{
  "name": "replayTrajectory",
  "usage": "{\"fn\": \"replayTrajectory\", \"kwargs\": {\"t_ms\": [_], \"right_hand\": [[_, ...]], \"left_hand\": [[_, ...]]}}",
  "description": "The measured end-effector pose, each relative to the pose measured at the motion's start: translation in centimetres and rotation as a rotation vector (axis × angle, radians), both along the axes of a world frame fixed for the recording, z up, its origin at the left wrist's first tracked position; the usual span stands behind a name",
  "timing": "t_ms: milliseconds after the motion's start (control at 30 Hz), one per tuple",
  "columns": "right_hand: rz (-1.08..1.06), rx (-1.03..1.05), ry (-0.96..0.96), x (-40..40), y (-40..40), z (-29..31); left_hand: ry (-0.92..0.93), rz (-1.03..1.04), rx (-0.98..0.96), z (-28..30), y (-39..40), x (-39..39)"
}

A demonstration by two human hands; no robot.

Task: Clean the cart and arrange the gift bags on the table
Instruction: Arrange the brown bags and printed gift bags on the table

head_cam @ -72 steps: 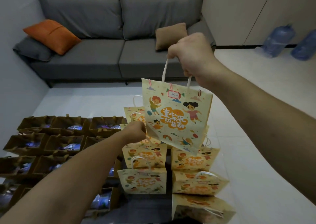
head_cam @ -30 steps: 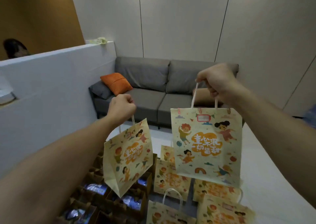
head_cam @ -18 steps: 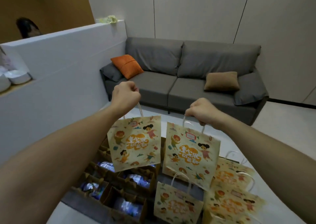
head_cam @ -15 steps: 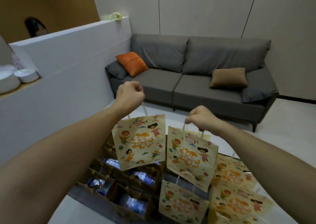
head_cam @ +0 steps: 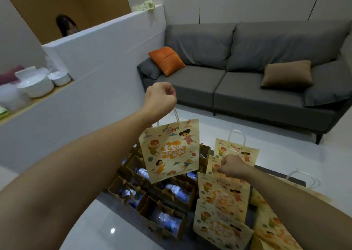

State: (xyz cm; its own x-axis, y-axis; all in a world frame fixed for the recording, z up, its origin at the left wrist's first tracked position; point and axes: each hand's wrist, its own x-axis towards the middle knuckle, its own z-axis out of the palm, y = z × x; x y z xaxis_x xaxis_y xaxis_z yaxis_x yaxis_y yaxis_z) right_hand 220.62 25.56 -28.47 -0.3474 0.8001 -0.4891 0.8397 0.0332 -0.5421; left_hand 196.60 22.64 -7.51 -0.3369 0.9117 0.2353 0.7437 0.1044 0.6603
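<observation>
Left hand (head_cam: 161,99): fingers curled tight round the cord handle of one cartoon gift bag (head_cam: 170,150), which hangs free directly below the fist, long axis vertical, printed face toward the camera, its bottom edge above the brown open bags (head_cam: 167,190) on the dark bench (head_cam: 277,174). Right hand (head_cam: 233,166), lower and nearer the bench, appears to pinch the top of a bag in the overlapping cream row (head_cam: 222,207); exact grip unclear. Judgement: open room lies beyond and right of the right fingers; brown bags crowd the left.

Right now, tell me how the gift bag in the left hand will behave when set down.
The gift bag dangling from the left hand looks flat and light, probably empty. Its thin paper would likely flop over rather than stand.
</observation>
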Motion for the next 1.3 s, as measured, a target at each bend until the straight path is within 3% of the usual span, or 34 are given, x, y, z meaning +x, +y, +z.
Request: {"fn": "replayTrajectory", "kwargs": {"t_ms": [200,333,433,567,767,867,1033,1167,1300], "right_hand": [[0.057,-0.024,-0.08,0.0,0.3,0.1],[-0.032,0.213,0.084,0.0,2.4,5.7],[0.039,0.426,0.184,-0.8,2.9,13.1],[0.07,0.456,0.437,-1.8,2.0,20.7],[-0.092,0.518,0.678,1.9,1.4,28.4],[-0.123,0.64,0.543,4.8,1.6,31.3],[-0.26,0.732,0.393,9.3,3.5,32.6],[-0.404,0.828,0.255,13.5,5.1,32.3],[-0.419,0.837,0.081,17.1,6.6,31.1]], "left_hand": [[-0.003,-0.021,0.004,-0.1,0.7,0.3],[-0.021,-0.071,0.058,0.5,1.4,2.0],[-0.053,-0.133,0.123,1.7,2.2,4.3],[-0.079,-0.237,0.204,5.2,3.1,7.6],[-0.231,-0.452,0.274,10.7,3.6,12.8],[-0.2,-0.524,0.253,11.4,4.2,14.9],[-0.072,-0.476,0.26,8.1,6.0,17.4],[-0.028,-0.474,0.125,4.4,7.5,18.6],[0.019,-0.494,-0.006,0.9,8.5,20.4]]}}
